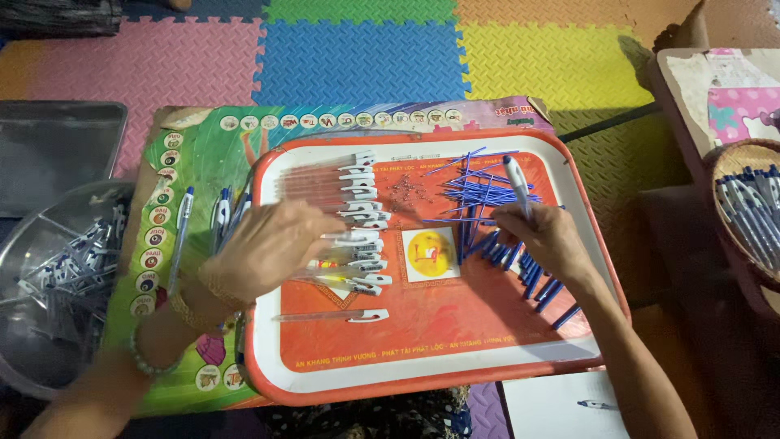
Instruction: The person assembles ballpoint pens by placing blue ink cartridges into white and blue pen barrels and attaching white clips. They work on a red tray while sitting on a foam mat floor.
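Single clear pen barrel lies alone at near part of orange tray. Left hand rests flat, fingers spread wide, on row of clear barrels with white clips; holds nothing visible. Right hand closed around one pen, tip pointing up, above blue refills scattered on tray's right side. Left of tray, metal bowl with white parts. Far right, basket with finished pens. Beyond, coloured foam mats.

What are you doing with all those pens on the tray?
A person sits over a red tray covered with pen parts. The left hand rests on a row of clear pen barrels with white clips. The right hand holds one pen upright above a heap of thin blue refills. More pens fill a basket at the right.
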